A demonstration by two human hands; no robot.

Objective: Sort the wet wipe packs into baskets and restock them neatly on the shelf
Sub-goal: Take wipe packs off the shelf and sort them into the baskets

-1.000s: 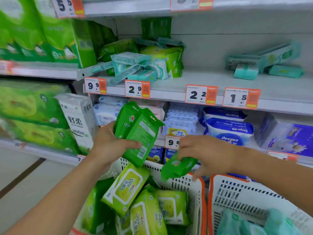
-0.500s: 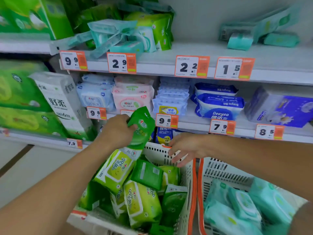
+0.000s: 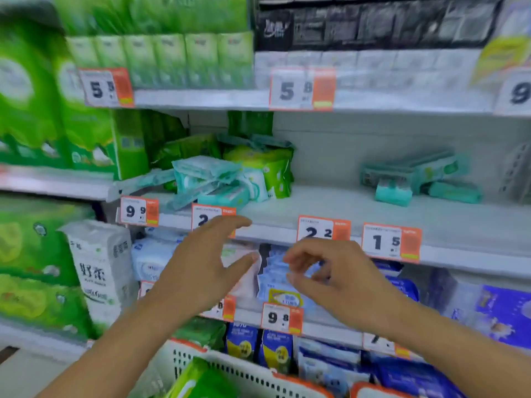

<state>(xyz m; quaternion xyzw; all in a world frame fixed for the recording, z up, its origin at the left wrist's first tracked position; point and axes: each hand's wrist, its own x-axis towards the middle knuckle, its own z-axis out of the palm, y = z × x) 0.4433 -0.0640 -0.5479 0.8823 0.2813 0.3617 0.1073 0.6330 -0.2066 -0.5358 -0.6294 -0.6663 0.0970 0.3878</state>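
Observation:
My left hand (image 3: 198, 268) is raised in front of the shelf edge, fingers spread and straight, holding nothing. My right hand (image 3: 330, 280) hovers beside it with loosely curled fingers, also empty. Above them a jumbled pile of teal and green wet wipe packs (image 3: 230, 176) lies on the left of the middle shelf (image 3: 330, 208). A few teal packs (image 3: 416, 179) lie on its right side. Below my arms is the white basket with an orange rim (image 3: 244, 372), with a green pack (image 3: 198, 380) showing in it. A second basket's rim (image 3: 373, 390) peeks in at the bottom right.
Price tags (image 3: 323, 229) line the shelf edges. Large green tissue packs (image 3: 43, 110) fill the left bay, and a white tissue pack (image 3: 100, 268) stands beside them. Blue and white wipe packs (image 3: 281, 280) sit on the lower shelf behind my hands. The picture is motion-blurred.
My left hand has let go of the green packs and my right hand has dropped its pack into the basket. Both hands rose toward the middle shelf, and the view tilted up.

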